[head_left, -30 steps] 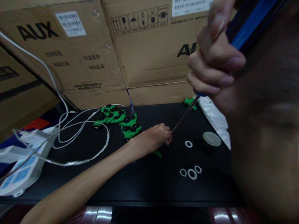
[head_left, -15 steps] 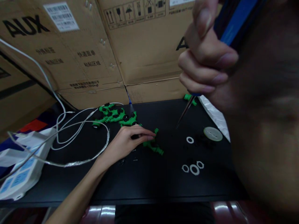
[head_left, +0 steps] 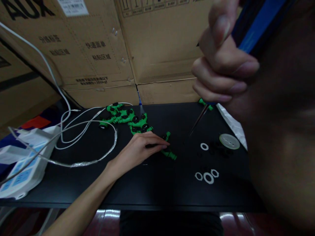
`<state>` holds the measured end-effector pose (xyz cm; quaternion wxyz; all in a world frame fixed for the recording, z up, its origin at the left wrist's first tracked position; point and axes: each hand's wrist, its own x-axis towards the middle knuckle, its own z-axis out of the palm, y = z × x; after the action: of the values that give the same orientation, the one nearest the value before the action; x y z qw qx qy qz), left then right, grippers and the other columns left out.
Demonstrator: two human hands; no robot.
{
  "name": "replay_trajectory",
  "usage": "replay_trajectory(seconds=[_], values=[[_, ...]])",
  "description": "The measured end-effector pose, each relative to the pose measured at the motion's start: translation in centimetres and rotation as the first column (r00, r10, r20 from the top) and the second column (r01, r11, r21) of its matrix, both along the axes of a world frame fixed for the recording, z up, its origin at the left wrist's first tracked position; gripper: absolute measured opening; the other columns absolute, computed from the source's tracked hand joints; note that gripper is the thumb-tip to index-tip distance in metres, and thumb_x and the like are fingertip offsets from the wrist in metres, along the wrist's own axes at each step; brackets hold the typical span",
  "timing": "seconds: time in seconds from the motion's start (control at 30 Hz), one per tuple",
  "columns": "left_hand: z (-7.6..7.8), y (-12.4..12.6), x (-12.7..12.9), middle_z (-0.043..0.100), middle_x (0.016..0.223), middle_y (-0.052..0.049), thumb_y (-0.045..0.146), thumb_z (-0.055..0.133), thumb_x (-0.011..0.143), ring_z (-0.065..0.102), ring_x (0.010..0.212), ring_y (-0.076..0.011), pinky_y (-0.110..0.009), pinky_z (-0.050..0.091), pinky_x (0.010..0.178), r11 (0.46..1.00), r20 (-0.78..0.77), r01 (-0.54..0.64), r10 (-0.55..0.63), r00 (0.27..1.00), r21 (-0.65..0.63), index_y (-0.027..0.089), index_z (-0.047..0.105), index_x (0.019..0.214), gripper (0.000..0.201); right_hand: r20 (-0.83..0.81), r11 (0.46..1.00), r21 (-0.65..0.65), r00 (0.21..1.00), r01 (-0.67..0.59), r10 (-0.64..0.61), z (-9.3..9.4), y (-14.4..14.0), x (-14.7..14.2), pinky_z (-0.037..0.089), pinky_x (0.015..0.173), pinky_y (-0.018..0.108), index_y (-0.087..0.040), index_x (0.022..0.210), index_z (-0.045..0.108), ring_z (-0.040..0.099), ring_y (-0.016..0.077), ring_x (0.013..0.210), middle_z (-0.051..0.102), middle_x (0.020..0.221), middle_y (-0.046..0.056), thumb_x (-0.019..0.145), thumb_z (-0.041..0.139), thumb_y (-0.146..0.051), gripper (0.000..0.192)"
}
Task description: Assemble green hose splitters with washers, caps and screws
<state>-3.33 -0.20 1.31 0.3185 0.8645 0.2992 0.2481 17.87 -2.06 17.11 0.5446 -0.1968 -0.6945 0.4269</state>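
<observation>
Left hand [head_left: 137, 149] presses the green part [head_left: 168, 151] flat on the black table [head_left: 157, 190] w/ fingers together, right hand [head_left: 221, 65] fisted round the screwdriver [head_left: 198, 121]; best hold it still & aim the tip slow.

We see a dim, underexposed scene with muted colours. The black table [head_left: 157, 186] swallows most detail, so small dark parts on it are hard to separate from the surface. Beyond the table, the cardboard boxes [head_left: 157, 49] catch the most light, soft and even, without hard shadows. Below the table's near edge we note bright glare streaks on a glossy dark-red surface [head_left: 103, 223]. Close to the lens, above the table's right side, the right hand [head_left: 221, 65] and forearm are large, blurred and shadowed. Straight edges bow toward the frame borders.
</observation>
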Motion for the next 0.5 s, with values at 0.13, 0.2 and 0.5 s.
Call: replay_trajectory(seconds=[0.13,0.2,0.5], values=[[-0.03,0.00,0.16,0.079,0.102,-0.002,0.023,0.067,0.096,0.070,0.096,-0.0150,-0.027,0.054,0.088,1.000,0.008,-0.011,0.011,1.000,0.003,0.021,0.079,0.106,0.016,0.009,0.999,0.010,0.999,-0.038,0.038,-0.28,0.01,-0.11,0.026,0.032,0.018,-0.023,0.061,0.046,0.023,0.0050,0.035,0.025,0.045,-0.008,0.091,0.019,-0.081,0.071],[-0.06,0.02,0.22,0.079,0.101,-0.001,0.023,0.067,0.096,0.070,0.095,-0.0144,-0.026,0.054,0.087,1.000,0.013,-0.013,0.013,1.000,0.014,0.020,0.079,0.105,0.015,-0.002,0.998,0.016,0.998,-0.056,0.056,-0.57,0.06,-0.27,0.025,0.034,0.017,-0.022,0.061,0.046,0.022,0.0038,0.036,0.027,0.046,-0.008,0.091,0.008,-0.080,0.075],[-0.25,-0.16,0.06,0.078,0.102,-0.002,0.020,0.065,0.096,0.071,0.094,-0.0146,-0.027,0.054,0.087,0.998,-0.011,-0.014,0.014,1.000,0.063,0.020,0.077,0.109,0.018,0.014,0.995,0.021,0.995,-0.099,0.098,-0.80,0.45,-0.60,0.025,0.037,0.019,-0.017,0.058,0.018,0.027,-0.0016,0.035,0.033,0.047,-0.011,0.084,-0.020,-0.068,0.069]])
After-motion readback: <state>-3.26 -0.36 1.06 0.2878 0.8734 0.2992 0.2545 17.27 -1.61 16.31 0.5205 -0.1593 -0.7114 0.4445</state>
